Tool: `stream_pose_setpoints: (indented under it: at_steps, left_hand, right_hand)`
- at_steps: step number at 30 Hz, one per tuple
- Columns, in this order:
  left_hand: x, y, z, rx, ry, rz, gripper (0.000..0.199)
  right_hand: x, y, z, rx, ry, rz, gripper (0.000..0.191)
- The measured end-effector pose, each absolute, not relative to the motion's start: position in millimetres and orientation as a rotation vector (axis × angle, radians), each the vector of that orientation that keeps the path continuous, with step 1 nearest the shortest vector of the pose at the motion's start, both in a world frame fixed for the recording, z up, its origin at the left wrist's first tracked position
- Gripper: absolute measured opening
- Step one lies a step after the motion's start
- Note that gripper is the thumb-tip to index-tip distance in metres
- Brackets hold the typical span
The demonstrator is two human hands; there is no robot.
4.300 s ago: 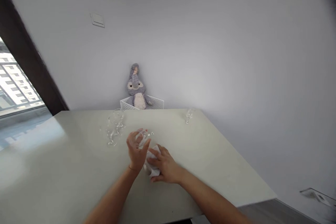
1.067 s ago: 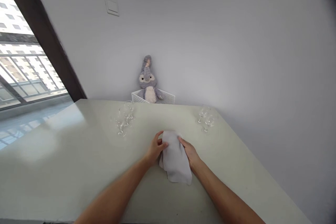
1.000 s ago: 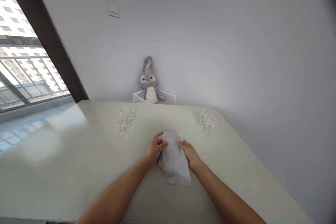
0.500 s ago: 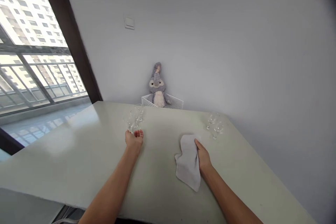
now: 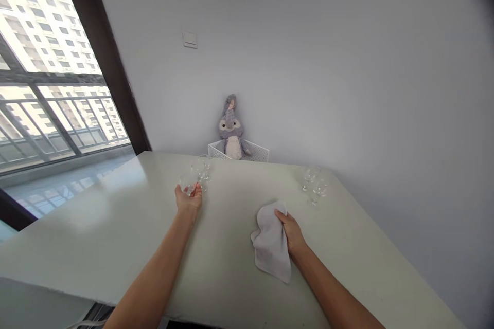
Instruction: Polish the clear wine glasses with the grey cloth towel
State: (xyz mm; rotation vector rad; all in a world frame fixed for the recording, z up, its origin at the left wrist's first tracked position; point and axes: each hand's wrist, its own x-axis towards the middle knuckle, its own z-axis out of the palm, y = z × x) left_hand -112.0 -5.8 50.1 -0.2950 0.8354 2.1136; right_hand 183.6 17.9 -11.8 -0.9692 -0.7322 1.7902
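Over on the left of the table, my left hand (image 5: 188,199) has its fingers curled round the lower part of the nearest clear stemmed glass (image 5: 188,183). Just behind it stand two more clear stemmed glasses (image 5: 199,168), close together. My right hand (image 5: 290,230) grips a light grey cloth (image 5: 271,242) by its right edge, thumb on top, and the cloth hangs down over the table. Two further clear stemmed glasses (image 5: 319,188) stand to the right, beyond the cloth.
The pale table (image 5: 231,216) reaches back to a grey wall (image 5: 328,61). A grey plush toy (image 5: 232,133) sits in a white perforated basket (image 5: 258,152) behind the far edge. A window (image 5: 54,67) is on the left.
My left hand has moved left and slightly forward, and its fingers have closed on the nearest glass. My right hand has drawn the cloth a little to the left.
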Motion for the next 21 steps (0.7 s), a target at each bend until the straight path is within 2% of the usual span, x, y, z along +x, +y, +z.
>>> stream_pose_setpoints:
  at_steps: [6,13,17,21]
  left_hand:
    - [-40,-18,37,0.063,0.826,2.067,0.020]
    - [28,-23,4,0.600,0.864,1.858,0.032]
    - [40,-24,-4,0.718,0.828,1.783,0.035]
    - [37,-23,-4,0.728,0.843,1.798,0.036]
  right_hand:
    - [180,10,-2,-1.029,-0.759,1.609,0.029]
    - [177,9,5,-0.961,-0.717,1.453,0.033]
    - [172,2,8,-0.821,-0.864,1.499,0.030]
    - [165,-14,15,-0.658,-1.042,1.716,0.032]
